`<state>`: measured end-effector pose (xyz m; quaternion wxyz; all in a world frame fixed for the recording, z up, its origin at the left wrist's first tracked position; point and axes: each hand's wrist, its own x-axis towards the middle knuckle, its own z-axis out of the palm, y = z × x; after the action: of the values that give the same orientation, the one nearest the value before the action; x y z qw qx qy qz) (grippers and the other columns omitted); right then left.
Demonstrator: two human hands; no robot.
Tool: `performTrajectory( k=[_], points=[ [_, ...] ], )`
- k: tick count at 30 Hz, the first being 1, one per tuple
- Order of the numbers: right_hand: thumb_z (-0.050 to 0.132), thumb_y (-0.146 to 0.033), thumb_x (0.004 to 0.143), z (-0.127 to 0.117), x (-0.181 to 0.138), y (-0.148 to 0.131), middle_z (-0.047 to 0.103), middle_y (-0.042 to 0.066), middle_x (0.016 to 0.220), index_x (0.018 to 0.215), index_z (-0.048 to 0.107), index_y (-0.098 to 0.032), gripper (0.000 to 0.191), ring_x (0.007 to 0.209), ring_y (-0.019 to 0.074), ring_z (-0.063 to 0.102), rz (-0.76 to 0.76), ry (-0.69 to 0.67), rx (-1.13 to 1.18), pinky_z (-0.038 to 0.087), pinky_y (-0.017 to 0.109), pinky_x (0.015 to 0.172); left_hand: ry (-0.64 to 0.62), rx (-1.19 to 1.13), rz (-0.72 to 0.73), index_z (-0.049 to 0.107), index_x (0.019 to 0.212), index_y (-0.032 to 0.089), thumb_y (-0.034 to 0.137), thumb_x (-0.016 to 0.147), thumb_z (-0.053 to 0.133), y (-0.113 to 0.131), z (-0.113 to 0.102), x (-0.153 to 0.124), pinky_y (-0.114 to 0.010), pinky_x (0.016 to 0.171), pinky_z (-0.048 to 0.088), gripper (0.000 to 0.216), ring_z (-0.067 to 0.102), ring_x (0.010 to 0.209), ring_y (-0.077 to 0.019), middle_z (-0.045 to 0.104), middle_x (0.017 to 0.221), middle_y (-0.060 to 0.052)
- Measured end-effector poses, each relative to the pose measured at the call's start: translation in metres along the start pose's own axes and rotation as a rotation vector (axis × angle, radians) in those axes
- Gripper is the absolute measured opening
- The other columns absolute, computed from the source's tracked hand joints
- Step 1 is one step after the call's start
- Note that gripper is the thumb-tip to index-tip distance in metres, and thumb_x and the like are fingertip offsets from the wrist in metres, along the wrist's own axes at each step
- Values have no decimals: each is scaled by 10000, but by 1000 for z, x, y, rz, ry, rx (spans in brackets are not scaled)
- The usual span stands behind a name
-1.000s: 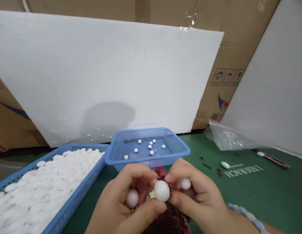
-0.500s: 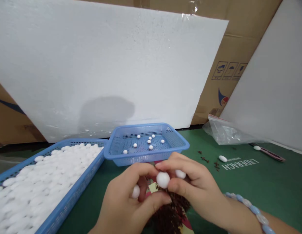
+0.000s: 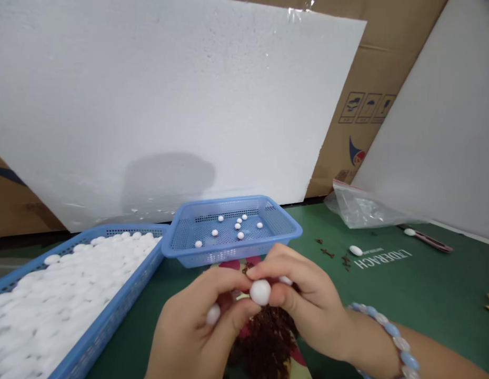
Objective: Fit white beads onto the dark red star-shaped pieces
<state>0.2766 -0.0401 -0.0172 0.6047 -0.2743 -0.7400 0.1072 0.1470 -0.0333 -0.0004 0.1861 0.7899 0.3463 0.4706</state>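
Note:
A small white egg-shaped ball (image 3: pixel 260 292) is pinched between the fingertips of both hands. My left hand (image 3: pixel 202 321) grips it from the left with thumb and forefinger, while a second white ball (image 3: pixel 213 314) sits tucked in its curled fingers. From the right, my right hand (image 3: pixel 307 300) presses on the same ball, and another white ball (image 3: pixel 286 280) shows partly behind its fingers. A tiny dark piece at the ball's upper edge is too small to make out. Beneath the hands lies a heap of small dark brown pieces (image 3: pixel 263 342) on a colourful sheet.
A blue basket (image 3: pixel 232 256) ahead holds several small white balls. At left, a blue tray (image 3: pixel 110 316) is filled with white balls. On the green table lie loose brown pieces (image 3: pixel 327 253), a white ball (image 3: pixel 355 250), a clear bag (image 3: pixel 362 210) and a pinkish tool (image 3: pixel 431 242). White boards stand behind.
My left thumb has moved up against the ball's underside. Both hands still hold the ball together. The whole view has shifted slightly.

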Motion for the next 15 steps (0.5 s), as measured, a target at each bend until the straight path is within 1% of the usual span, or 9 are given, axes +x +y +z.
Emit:
performTrajectory(
  k=[4,7,11,15],
  points=[
    [367,-277,745,0,0,1,496,-8,557,812,526,-200,189,494,72,429,-88,14,-23,361,160,412,8,12,28,534,596,264,149,547,552,-2,1,-2,-87,369,353,126,466,381,-36,542,483,119],
    [367,-277,744,1,-1,1,470,-6,546,793,526,-183,191,495,72,431,-121,28,-50,371,157,414,14,18,48,530,602,278,152,543,556,-3,1,-3,-75,371,352,142,469,382,-28,539,479,135],
    [356,-278,750,3,-3,0,441,-3,537,758,520,-155,206,490,69,420,-137,44,-66,373,152,418,14,-11,74,528,604,279,142,544,552,-3,3,-3,-67,382,356,151,476,396,-23,557,517,145],
    [356,-307,744,8,-6,1,416,-17,534,775,507,-178,202,470,66,394,-93,94,-19,363,150,411,75,-79,101,531,617,285,129,558,527,-4,7,-4,-69,417,372,166,491,446,-32,569,557,132]
  ],
)
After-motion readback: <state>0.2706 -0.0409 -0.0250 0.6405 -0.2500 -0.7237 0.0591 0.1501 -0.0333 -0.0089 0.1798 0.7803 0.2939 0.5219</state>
